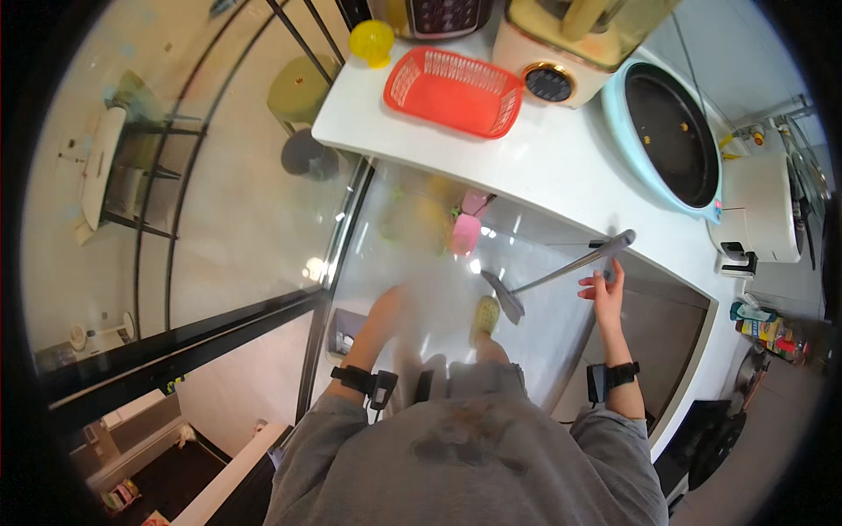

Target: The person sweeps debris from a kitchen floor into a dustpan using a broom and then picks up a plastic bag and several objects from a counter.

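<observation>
My right hand (606,289) has its fingers apart just below the grey grip of a long-handled floor tool (559,271). It seems to hold nothing; whether a fingertip touches the grip is unclear. The tool has a metal shaft and a flat grey head low by the floor, and its grip end overlaps the counter's edge in view. A hazy blur covers most of my left hand (393,304), so its fingers and anything in them are hidden. Beyond that hand, pink objects (466,235) and blurred yellow-green ones sit below the counter.
On the white counter (546,167) are a red plastic basket (454,92), a yellow cup-like object (371,43), a blender (552,72) and a pale blue electric pan (671,138). A black-framed glass partition (316,296) stands left. My foot wears a yellow-green clog (485,315).
</observation>
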`<state>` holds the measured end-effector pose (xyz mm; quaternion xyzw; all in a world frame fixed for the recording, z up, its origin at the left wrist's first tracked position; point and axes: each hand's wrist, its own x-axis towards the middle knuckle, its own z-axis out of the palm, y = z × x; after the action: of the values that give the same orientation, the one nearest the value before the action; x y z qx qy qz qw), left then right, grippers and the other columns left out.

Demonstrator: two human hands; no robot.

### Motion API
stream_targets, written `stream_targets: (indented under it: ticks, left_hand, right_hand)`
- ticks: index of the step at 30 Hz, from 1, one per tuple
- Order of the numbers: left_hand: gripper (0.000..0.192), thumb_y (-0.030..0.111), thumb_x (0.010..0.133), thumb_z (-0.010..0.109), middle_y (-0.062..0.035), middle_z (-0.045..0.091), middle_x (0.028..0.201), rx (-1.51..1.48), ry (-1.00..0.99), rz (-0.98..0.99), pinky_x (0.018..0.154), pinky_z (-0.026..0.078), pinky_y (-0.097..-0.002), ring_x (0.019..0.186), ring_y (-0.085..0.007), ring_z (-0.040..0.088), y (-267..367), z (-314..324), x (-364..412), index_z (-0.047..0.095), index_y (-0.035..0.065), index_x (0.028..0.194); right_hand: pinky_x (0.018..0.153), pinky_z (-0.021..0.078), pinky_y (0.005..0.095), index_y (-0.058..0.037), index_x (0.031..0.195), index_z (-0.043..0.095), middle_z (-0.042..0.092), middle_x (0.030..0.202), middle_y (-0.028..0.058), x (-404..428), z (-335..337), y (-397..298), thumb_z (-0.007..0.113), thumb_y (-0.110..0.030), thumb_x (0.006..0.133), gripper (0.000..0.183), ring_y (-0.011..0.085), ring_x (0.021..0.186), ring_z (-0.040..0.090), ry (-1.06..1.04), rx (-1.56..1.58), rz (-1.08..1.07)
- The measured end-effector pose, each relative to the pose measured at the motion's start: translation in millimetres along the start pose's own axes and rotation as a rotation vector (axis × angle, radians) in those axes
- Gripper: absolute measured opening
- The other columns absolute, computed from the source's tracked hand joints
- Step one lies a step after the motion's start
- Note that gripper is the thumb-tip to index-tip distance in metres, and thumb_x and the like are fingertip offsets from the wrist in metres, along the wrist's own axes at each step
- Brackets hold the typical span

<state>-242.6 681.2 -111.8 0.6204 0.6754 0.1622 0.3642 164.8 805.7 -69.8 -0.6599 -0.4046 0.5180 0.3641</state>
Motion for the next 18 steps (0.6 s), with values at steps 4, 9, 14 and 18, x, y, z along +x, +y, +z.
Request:
stream_targets:
  ticks: [4,9,14,18]
  left_hand:
    - [0.035,0.014,0.084,0.057,-0.017,0.06,0.103,0.085,0.045,0.089,0.077,0.048,-0.0358,0.091,-0.0294,0.06,25.7,-8.2,-18.5,0.051,0.0031,0.116]
    - [0.034,0.013,0.084,0.057,-0.0167,0.06,0.103,0.081,0.192,-0.036,0.077,0.049,-0.0353,0.091,-0.0282,0.061,34.9,-13.0,-59.1,0.051,0.0027,0.116]
    - [0.034,0.013,0.084,0.058,-0.0164,0.06,0.104,0.013,0.287,-0.188,0.078,0.048,-0.0358,0.092,-0.0275,0.06,48.0,-36.9,-124.1,0.052,0.001,0.115]
    - [0.034,0.013,0.084,0.058,-0.0169,0.061,0.103,0.023,0.371,-0.267,0.077,0.048,-0.0356,0.091,-0.0281,0.061,32.3,-54.8,-170.7,0.052,0.0003,0.115]
  right_hand:
    - [0.065,0.0531,0.0309,-0.0081,0.132,0.024,0.063,0.095,0.0197,37.5,-3.0,-15.7,0.046,-0.025,0.091,0.05,0.0236,0.07,0.064,-0.174,0.137,0.166]
    - [0.082,0.0499,0.0399,-0.0047,0.127,0.032,0.057,0.111,0.024,41.6,13.2,-9.3,0.039,-0.026,0.088,0.045,0.0314,0.091,0.062,-0.497,0.447,0.228]
    - [0.081,0.0518,0.04,0.0013,0.102,0.046,0.056,0.11,0.0254,-48.8,24.3,-41.3,0.044,-0.029,0.089,0.033,0.0337,0.095,0.062,-0.889,0.377,0.783]
    - [0.069,0.055,0.0349,0.0038,0.111,0.044,0.059,0.102,0.0209,-105.2,10.5,-93.0,0.047,-0.022,0.089,0.034,0.0308,0.089,0.064,-1.072,-0.218,0.838]
